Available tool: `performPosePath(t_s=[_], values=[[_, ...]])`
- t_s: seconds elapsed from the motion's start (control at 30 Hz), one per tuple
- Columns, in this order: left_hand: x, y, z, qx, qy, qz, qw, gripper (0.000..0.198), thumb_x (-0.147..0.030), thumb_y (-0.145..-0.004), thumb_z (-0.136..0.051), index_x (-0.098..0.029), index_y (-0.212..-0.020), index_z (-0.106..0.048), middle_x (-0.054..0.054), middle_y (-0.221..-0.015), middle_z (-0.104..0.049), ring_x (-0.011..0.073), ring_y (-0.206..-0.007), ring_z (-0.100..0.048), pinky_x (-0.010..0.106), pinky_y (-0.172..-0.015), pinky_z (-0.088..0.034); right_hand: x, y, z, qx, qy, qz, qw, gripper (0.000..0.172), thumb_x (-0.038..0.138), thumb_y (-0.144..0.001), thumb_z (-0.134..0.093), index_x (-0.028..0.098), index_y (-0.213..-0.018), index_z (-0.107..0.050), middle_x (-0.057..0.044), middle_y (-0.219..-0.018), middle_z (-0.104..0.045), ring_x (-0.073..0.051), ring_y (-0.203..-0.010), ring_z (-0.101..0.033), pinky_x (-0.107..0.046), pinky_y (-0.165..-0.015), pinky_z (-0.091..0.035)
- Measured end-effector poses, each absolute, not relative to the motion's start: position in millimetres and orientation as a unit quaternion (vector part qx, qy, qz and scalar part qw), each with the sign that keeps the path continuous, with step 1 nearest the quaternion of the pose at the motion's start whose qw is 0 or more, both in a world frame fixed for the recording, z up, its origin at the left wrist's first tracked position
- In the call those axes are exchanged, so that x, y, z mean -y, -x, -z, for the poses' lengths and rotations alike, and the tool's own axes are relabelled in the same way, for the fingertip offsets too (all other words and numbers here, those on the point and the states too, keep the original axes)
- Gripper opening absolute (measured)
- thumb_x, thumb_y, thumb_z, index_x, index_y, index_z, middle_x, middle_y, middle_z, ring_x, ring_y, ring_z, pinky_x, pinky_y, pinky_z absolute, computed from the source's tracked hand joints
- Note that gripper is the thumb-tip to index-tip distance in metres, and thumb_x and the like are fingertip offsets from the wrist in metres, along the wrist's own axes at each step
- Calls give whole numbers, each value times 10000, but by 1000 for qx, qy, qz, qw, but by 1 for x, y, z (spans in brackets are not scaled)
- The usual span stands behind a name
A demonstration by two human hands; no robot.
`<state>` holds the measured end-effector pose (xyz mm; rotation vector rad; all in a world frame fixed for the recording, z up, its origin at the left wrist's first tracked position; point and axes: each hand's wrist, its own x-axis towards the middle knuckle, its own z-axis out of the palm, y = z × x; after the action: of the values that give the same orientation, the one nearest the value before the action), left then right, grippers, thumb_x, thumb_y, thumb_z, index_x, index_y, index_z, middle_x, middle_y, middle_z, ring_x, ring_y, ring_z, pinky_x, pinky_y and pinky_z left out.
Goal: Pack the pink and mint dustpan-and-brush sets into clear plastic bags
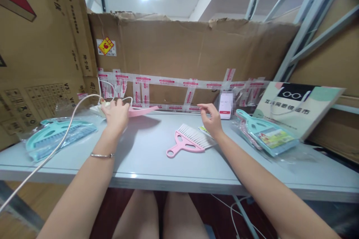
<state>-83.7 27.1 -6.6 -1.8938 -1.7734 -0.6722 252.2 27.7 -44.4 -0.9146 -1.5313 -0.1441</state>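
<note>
My left hand (115, 115) is closed on a pink dustpan (140, 111), held just above the far part of the grey table (146, 160). My right hand (212, 118) hovers with fingers loosely curled and apart, holding nothing, just right of a pink hand brush (187, 140) that lies flat on the table with its white bristles pointing away. A small printed card (205, 131) lies under my right wrist.
A bagged teal brush-and-dustpan set (54, 135) lies at the left, another teal set (265, 134) at the right. A phone (226, 105) leans on the taped cardboard wall (193, 54). A white cable (56, 140) crosses the left side. A printed board (297, 106) leans at the right.
</note>
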Motion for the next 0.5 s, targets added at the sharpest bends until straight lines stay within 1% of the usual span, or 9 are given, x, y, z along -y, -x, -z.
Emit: performPosePath(t_s=[0.1,0.13,0.2,0.3,0.37,0.43,0.5], values=[[-27,86,5,583,689,308,300,262,-93,-739,-464,-219,-842,-669,138,-1204,-531,377,-1256,-326,728,-1000,-26,-32,-264,43,608,424,50,669,210,239,-809,-446,184,-905,-625,-53,-854,-589,-173,-786,-565,-335,-719,-469],[-28,88,4,561,698,321,308,246,-88,-733,-477,-225,-812,-665,123,-1209,-532,368,-1270,-312,730,-1004,13,-34,-269,42,594,429,46,679,214,246,-808,-448,180,-910,-624,-57,-865,-591,-174,-788,-566,-337,-719,-471],[-29,91,1,520,712,351,315,219,-81,-728,-497,-232,-756,-653,98,-1188,-551,349,-1274,-318,722,-1018,44,-38,-277,40,581,436,41,686,217,264,-805,-456,180,-915,-624,-60,-877,-597,-175,-792,-570,-342,-724,-474],[-30,89,-4,457,703,430,335,177,-101,-743,-525,-230,-693,-634,85,-1140,-577,327,-1254,-360,681,-1057,46,-42,-285,40,565,447,10,694,214,310,-789,-487,187,-898,-623,-60,-886,-613,-180,-806,-578,-354,-750,-478],[-29,81,-7,406,707,466,343,158,-129,-759,-547,-232,-667,-622,76,-1103,-591,307,-1235,-396,649,-1083,16,-41,-285,38,542,449,-56,708,235,363,-764,-528,190,-897,-616,-62,-903,-627,-182,-823,-589,-361,-783,-475],[-27,71,-6,352,735,469,340,154,-143,-777,-552,-235,-671,-617,64,-1080,-601,282,-1219,-428,621,-1102,-39,-37,-279,34,536,435,-176,702,314,447,-751,-550,199,-935,-606,-62,-931,-644,-183,-842,-608,-358,-800,-473],[-26,59,-2,302,768,455,335,154,-144,-799,-541,-237,-703,-618,56,-1091,-603,257,-1220,-443,591,-1113,-97,-28,-269,29,568,392,-327,645,440,573,-768,-500,209,-995,-599,-73,-966,-661,-193,-880,-627,-358,-809,-475]])
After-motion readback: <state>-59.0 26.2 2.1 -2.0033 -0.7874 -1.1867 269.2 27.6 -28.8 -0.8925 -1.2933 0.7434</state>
